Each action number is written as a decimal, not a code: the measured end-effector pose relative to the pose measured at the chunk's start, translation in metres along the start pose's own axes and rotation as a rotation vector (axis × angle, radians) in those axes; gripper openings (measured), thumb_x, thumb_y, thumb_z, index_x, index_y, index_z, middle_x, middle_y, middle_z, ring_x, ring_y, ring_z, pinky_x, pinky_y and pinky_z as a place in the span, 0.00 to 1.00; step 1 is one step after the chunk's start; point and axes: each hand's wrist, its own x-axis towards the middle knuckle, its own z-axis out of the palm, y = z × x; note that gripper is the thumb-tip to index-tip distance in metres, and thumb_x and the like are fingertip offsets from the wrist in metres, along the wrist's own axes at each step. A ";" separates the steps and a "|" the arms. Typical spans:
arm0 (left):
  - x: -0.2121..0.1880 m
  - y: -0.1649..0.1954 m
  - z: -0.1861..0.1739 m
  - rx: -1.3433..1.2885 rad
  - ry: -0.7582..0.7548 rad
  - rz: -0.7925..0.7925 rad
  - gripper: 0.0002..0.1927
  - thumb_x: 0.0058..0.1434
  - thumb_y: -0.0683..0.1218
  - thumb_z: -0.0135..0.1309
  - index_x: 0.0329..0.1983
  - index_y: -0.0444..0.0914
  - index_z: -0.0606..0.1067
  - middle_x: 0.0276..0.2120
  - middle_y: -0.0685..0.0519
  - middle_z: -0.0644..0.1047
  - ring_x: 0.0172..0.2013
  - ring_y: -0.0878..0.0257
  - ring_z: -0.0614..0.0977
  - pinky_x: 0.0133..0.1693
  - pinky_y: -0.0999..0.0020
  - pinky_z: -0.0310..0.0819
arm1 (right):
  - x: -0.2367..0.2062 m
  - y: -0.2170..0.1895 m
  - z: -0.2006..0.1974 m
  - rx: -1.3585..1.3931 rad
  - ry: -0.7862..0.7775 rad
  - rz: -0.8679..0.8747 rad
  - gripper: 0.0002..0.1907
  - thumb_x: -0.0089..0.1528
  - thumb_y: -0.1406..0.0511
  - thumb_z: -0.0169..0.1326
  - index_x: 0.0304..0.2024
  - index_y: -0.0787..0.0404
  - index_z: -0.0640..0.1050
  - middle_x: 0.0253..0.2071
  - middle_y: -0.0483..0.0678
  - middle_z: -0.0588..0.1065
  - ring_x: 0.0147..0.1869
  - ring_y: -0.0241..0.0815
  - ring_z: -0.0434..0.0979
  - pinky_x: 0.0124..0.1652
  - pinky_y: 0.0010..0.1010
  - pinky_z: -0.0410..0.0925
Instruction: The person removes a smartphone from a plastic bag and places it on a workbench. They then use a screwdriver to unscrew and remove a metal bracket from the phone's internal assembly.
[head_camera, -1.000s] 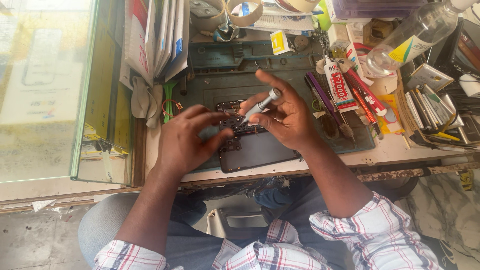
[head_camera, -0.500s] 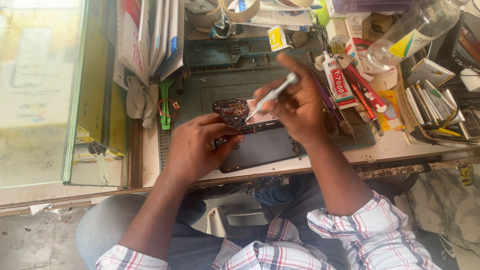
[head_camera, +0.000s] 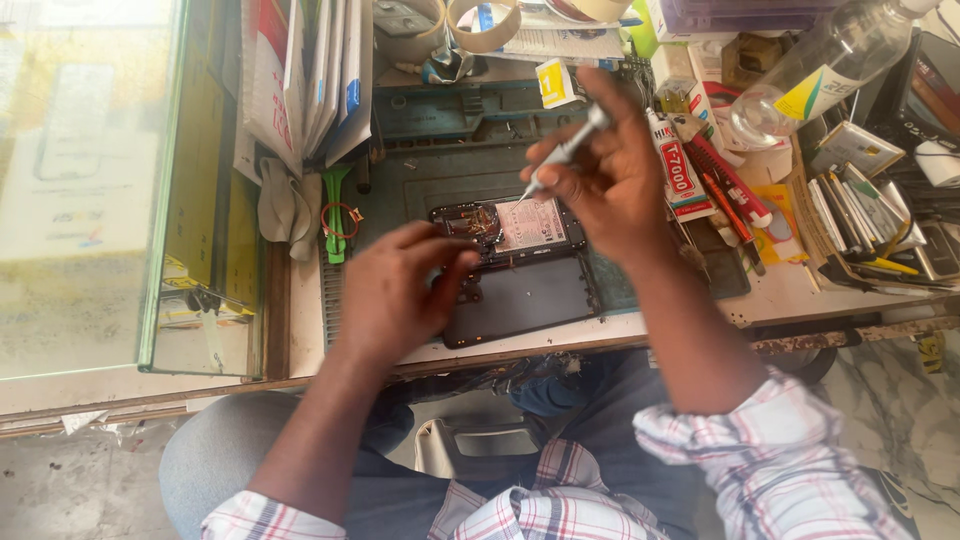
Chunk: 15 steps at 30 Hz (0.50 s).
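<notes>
Opened phone (head_camera: 515, 265) lies flat on a dark work mat (head_camera: 450, 180) near the front edge of the counter (head_camera: 790, 295), its back removed and inner parts showing. Left hand (head_camera: 395, 290) presses down on the phone's left end, fingers curled over it. Right hand (head_camera: 610, 175) grips a thin silver screwdriver (head_camera: 560, 155), tip angled down just above the phone. Farther back lie glue tubes (head_camera: 690, 165), tape rolls (head_camera: 485, 22) and a clear bottle (head_camera: 810, 75)

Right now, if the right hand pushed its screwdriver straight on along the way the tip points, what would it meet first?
The right hand angles the screwdriver down-left. Its tip would probably first meet the opened phone near its exposed upper part, beside the left hand; depth is unclear, so it may already be touching.
</notes>
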 end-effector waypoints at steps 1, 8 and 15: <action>0.000 -0.005 -0.005 0.024 -0.005 -0.057 0.07 0.63 0.51 0.62 0.39 0.45 0.85 0.36 0.54 0.82 0.34 0.54 0.84 0.34 0.59 0.78 | 0.006 -0.003 -0.004 -0.017 -0.031 -0.014 0.40 0.70 0.68 0.63 0.78 0.53 0.55 0.47 0.51 0.81 0.46 0.40 0.86 0.43 0.29 0.84; 0.005 -0.015 -0.011 0.091 0.027 -0.192 0.07 0.61 0.50 0.62 0.39 0.45 0.85 0.34 0.55 0.81 0.31 0.55 0.83 0.32 0.59 0.77 | 0.038 0.003 -0.005 -0.333 -0.229 -0.161 0.36 0.72 0.72 0.63 0.75 0.57 0.58 0.48 0.51 0.80 0.49 0.35 0.84 0.48 0.25 0.80; 0.005 -0.014 -0.007 0.107 -0.069 -0.278 0.09 0.61 0.52 0.62 0.41 0.46 0.84 0.35 0.55 0.80 0.33 0.55 0.83 0.33 0.57 0.76 | 0.022 0.031 0.009 -0.314 -0.223 -0.078 0.35 0.69 0.74 0.62 0.74 0.58 0.61 0.50 0.52 0.78 0.52 0.37 0.84 0.50 0.26 0.80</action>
